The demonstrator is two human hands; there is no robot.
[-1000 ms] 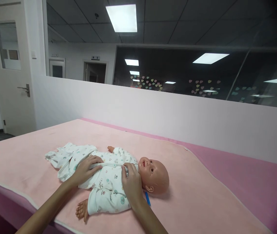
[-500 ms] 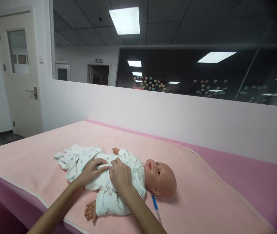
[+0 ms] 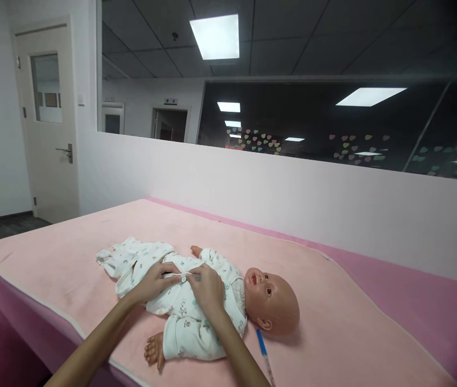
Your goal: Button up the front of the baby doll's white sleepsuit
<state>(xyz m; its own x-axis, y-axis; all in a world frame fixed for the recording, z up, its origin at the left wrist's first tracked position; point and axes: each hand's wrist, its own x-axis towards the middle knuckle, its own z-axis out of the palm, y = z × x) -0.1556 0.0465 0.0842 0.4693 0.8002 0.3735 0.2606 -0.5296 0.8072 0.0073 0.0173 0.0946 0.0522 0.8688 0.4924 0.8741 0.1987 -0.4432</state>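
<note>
I see the bald plastic baby doll [image 3: 270, 301] lying face up on the pink padded mat [image 3: 333, 322], already inside its white printed sleepsuit [image 3: 183, 306]. My left hand [image 3: 153, 282] and right hand [image 3: 208, 287] pinch the front placket together at the belly; the fastening looks unfinished.

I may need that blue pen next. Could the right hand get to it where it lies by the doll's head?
Probably yes. The pen lies bare on the pink blanket, just right of the right hand's forearm, with nothing on it. The hand is at the doll's chest.
</note>
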